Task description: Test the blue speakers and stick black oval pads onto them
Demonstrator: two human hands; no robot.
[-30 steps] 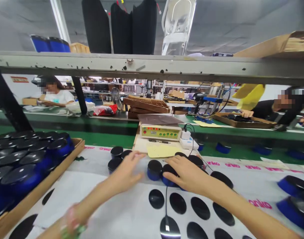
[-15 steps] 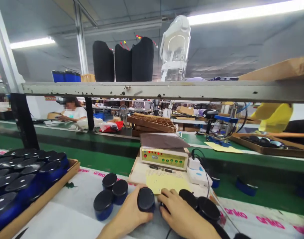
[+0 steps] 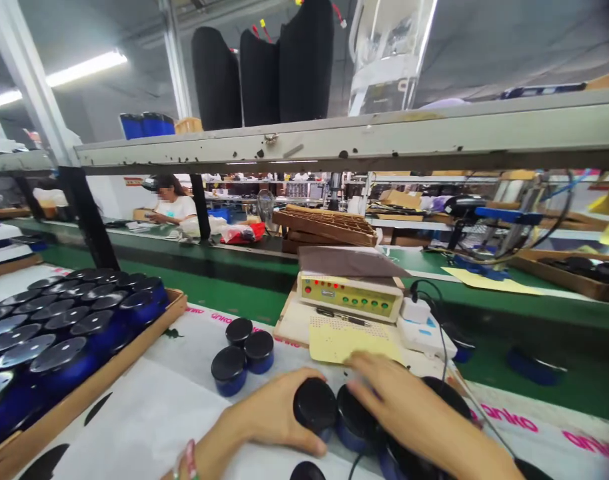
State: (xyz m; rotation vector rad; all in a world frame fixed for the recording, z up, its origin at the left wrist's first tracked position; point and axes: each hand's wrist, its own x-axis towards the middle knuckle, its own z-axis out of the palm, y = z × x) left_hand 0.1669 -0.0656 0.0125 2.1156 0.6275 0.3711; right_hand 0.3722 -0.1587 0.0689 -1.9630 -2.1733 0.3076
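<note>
The left hand (image 3: 277, 410) curls its thumb and fingers around a black-topped blue cap (image 3: 314, 405) on the white sheet (image 3: 184, 393) at the near middle of the bench. The right hand (image 3: 404, 403), a little blurred and apart from the left, reaches over a second cap (image 3: 352, 417) just to the right of the first; whether it grips that one I cannot tell. More caps lie partly hidden under the right forearm. To the left of the left hand, a cluster of three caps (image 3: 229, 371) stands on the sheet, and at the far left a shallow box (image 3: 177, 308) is packed with rows of larger ones. Beyond the hands sit a yellow paper (image 3: 349, 343), a pen (image 3: 342, 316) and a meter (image 3: 349, 298) with red lights. Farther off, past the green belt (image 3: 229, 287), a person (image 3: 177, 208) in white sits at the left.
</note>
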